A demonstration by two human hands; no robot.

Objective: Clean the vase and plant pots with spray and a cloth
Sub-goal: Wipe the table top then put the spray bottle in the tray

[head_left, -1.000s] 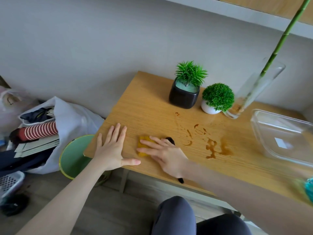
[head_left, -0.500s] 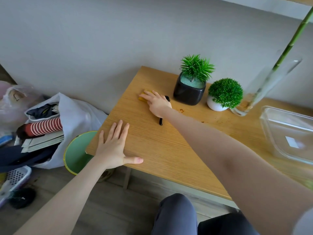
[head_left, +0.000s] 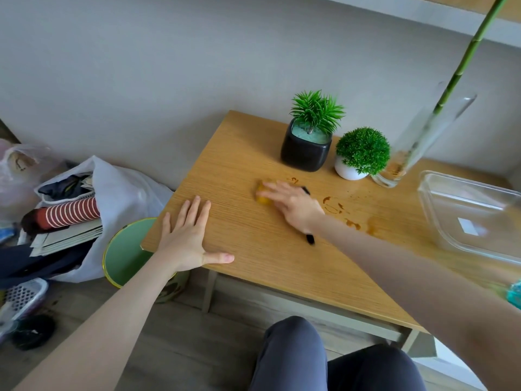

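**Q:** Where are the two hands lying?

**A:** Taking the middle of the wooden table (head_left: 253,261) as the clock's centre, the left hand (head_left: 187,238) is lying flat at about 8 o'clock, near the table's corner. Its fingers are stretching straight out and its thumb is spreading wide, and it is gripping nothing. The right hand (head_left: 293,203) is reaching in to about 12 o'clock. Its fingers are lying nearly straight and are pressing down on a yellow cloth (head_left: 263,196). Motion is blurring the cloth.

**Q:** Where are the things that need cleaning?

**A:** They are standing along the wall at 1 to 2 o'clock. A square black plant pot (head_left: 306,153) is holding a spiky green plant. Just beside it, at its 3 o'clock, a round white plant pot (head_left: 349,173) is carrying a green ball of leaves. Further right, a tall glass vase (head_left: 417,142) is holding a bamboo stem (head_left: 465,69), with brownish residue showing at its base. Neither hand is touching any of these.

**Q:** Is anything else showing?

**A:** Brown stains (head_left: 335,208) are marking the tabletop just right of the right hand. A thin black object (head_left: 310,239) is poking out from under the right wrist, and I cannot tell what it is. A clear glass dish (head_left: 473,218) is sitting at 3 o'clock. On the floor at 9 o'clock, a green bin (head_left: 127,249) is standing beside a stuffed white bag (head_left: 124,190).
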